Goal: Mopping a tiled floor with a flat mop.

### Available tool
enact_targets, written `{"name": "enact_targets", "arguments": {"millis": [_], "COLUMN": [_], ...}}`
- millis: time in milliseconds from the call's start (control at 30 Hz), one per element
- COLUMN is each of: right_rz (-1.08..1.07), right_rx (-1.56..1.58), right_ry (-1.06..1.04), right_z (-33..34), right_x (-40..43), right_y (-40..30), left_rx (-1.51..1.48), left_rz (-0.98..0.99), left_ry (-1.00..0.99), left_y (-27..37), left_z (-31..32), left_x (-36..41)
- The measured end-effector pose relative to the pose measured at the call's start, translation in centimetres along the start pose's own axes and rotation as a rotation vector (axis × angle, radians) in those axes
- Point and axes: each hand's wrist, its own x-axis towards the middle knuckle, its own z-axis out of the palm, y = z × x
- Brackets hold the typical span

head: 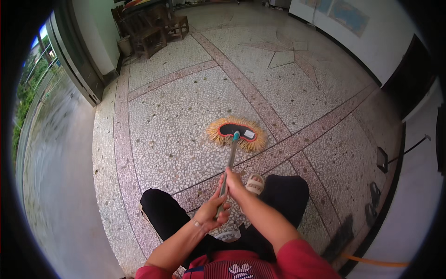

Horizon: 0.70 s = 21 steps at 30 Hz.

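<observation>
Both hands hold the metal handle of a dust mop (232, 153) in front of my body. My left hand (211, 211) grips the lower end of the handle, nearest my body, and a band circles that wrist. Farther up the pole, my right hand (232, 183) is closed around it. The mop head (226, 129) lies flat on the terrazzo floor (181, 111); it has a yellow-orange string fringe, a dark top with red edging, a white label and a teal joint. A beige sandal (255, 184) shows on my foot beside the right forearm.
Wooden chairs (146, 33) and a bin (125, 46) stand at the upper left, near an open doorway (75, 59). Along the right wall are a long-handled dustpan (382, 160), dark footwear (373, 204) and a dark brush head (339, 237) with an orange handle.
</observation>
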Motion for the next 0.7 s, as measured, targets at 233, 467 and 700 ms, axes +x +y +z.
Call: {"name": "enact_targets", "arguments": {"millis": [233,467,700], "right_rz": [-0.363,-0.123,-0.216], "right_rx": [-0.258,-0.203,-0.222], "right_ry": [0.155,-0.065,-0.182], "right_z": [-4.5,0.2,2.5], "right_x": [6.4,-3.9,-1.5], "right_y": [-6.9,4.6,3.8], "left_rx": [0.047,-0.110,-0.180], "left_rz": [0.027,-0.066,-0.026], "left_ry": [0.024,0.008,0.073], "left_y": [0.2,-1.7,1.1], "left_z": [3.7,-2.5,-0.9], "left_x": [9.6,-5.7,-5.9]}}
